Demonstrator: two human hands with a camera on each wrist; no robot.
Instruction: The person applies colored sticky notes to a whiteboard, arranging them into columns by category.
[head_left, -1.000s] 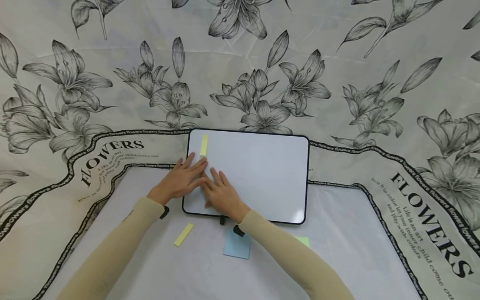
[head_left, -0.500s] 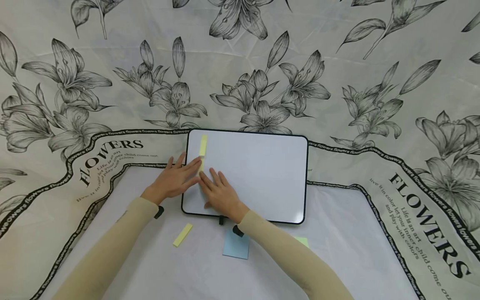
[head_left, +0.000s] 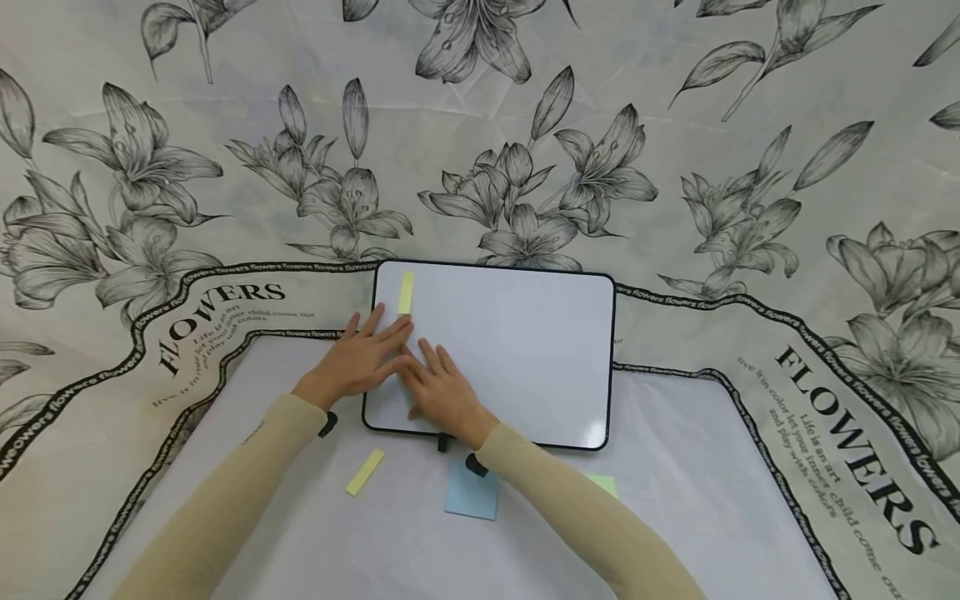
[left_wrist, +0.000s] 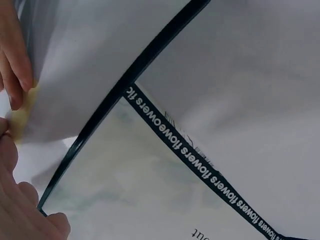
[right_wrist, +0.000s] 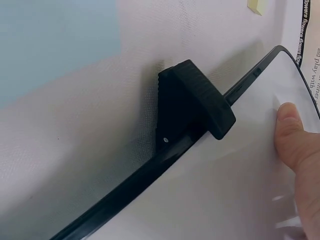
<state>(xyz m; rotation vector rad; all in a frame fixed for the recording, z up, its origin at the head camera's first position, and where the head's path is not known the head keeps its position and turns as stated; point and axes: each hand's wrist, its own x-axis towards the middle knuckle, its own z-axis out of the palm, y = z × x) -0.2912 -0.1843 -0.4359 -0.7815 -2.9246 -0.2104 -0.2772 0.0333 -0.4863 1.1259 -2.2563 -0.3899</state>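
My left hand (head_left: 358, 357) lies at the left side of the whiteboard (head_left: 525, 350), fingers extended and spread. My right hand (head_left: 450, 396) lies beside it on the board, fingers extended. Both hands are unclosed and grip nothing. A yellow strip (left_wrist: 22, 117) sits on the board at my fingertips, partly covered. The upper strip (head_left: 406, 292) is on the board directly above. A loose strip (head_left: 364, 472) lies on the worktop (head_left: 300, 550), left of the blue note (head_left: 471, 496).
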